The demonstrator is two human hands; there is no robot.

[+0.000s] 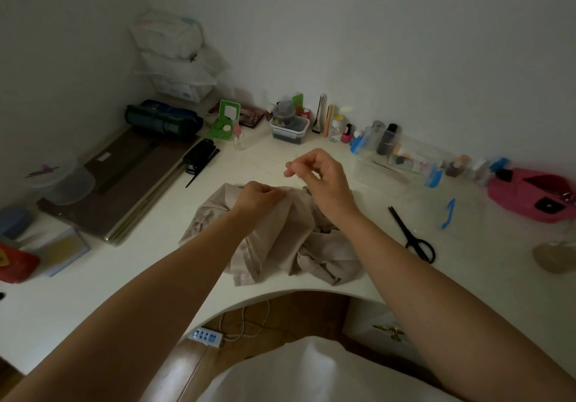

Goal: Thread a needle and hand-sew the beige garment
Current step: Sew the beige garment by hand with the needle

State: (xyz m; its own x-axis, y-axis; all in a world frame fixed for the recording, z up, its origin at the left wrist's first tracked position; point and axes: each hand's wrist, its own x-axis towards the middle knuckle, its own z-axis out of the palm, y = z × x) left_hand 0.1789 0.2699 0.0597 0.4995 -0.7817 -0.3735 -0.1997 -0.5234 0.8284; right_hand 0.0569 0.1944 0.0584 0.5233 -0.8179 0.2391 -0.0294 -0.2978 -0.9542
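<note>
One beige garment (280,239) lies crumpled on the white bench (93,292), near its curved front edge and straight ahead of the person. Its far edge is gathered into a raised fold, and the left hand (258,196) has that fold in its grip. Thumb and curled fingers pinch the cloth, so this hand is touching the work. The right hand (321,174) hovers above and just beyond the same edge, clear of the cloth. Its fingertips (291,169) are drawn together in a tight pinch pointing left. Whether that grip has a needle or thread in it I cannot tell. Anything so fine is lost in the dim light, so its long axis cannot be read either.

What the next move depends on is that the pinched fold lies down and to the left of the right fingertips, near but apart. My judgement is that stitching is at hand. The next stitch would call for the right hand to come down leftward to the fold while the left holds the cloth taut.

Black scissors (411,233) lie on the bench to the right of the garment, well apart from both hands. Farther back sit a clear box (402,164) of small items and a row of small bottles (336,129) near the wall. A black stapler (201,155) sits to the left and a pink pouch (530,196) at far right.
</note>
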